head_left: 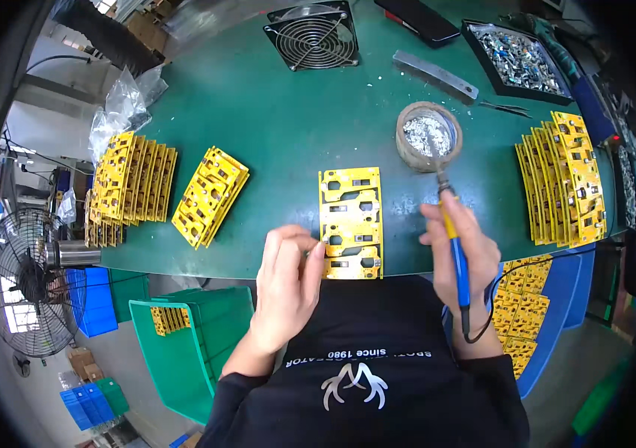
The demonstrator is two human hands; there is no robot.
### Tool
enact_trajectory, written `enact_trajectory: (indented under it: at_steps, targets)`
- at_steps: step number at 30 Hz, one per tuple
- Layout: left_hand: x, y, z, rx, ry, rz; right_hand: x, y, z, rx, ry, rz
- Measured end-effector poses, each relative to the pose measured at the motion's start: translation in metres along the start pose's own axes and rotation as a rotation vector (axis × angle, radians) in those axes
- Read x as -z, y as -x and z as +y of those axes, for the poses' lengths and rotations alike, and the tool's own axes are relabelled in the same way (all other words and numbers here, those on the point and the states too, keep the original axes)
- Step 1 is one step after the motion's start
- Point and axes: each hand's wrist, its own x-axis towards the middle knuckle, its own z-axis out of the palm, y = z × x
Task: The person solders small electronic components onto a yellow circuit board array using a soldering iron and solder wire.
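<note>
My right hand (461, 250) grips a soldering iron (458, 263) with a blue and yellow handle. Its tip reaches into a round pot (405, 146) of silvery scraps. A yellow circuit board (351, 224) with cut-outs and small dark parts lies flat at the table's front edge. Beside its left edge is my left hand (286, 278), fingers curled and pinched toward the thumb. The thumb tip meets the board's edge; whatever lies between the fingertips is hidden.
Yellow boards stand stacked at left (135, 179) and right (563, 183), with a smaller pile (211, 196) nearer. Farther back are a square fan (313, 43), a grey metal bar (435, 76), tweezers (506, 109) and a tray of small parts (564, 97). A green bin (192, 358) stands below.
</note>
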Motion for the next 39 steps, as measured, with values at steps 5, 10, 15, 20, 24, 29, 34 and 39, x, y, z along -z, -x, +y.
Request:
enact_trajectory:
  at_steps: [5,10,15,20,24,29,34,39]
  targets:
    - [-0.010,-0.013,0.000,-0.116,0.019,0.031,0.008,-0.008,0.011,0.099,0.251,0.018]
    - [-0.020,-0.019,0.000,-0.218,-0.050,0.029,0.008,0.000,0.000,0.113,0.096,0.027]
    - [-0.033,-0.019,0.009,-0.215,-0.112,0.060,0.007,0.010,-0.002,0.150,-0.033,-0.095]
    - [-0.040,-0.016,0.007,-0.277,-0.214,0.071,-0.002,0.017,-0.002,0.191,-0.122,-0.072]
    - [-0.040,-0.017,0.008,-0.306,-0.248,0.076,-0.004,0.017,-0.002,0.186,-0.127,-0.084]
    - [-0.043,-0.017,0.005,-0.302,-0.254,0.080,-0.005,0.018,-0.005,0.157,-0.144,-0.100]
    - [-0.044,-0.017,0.005,-0.315,-0.245,0.097,-0.006,0.018,-0.006,0.146,-0.150,-0.111]
    - [-0.044,-0.016,0.004,-0.303,-0.219,0.094,-0.006,0.017,-0.006,0.151,-0.130,-0.107]
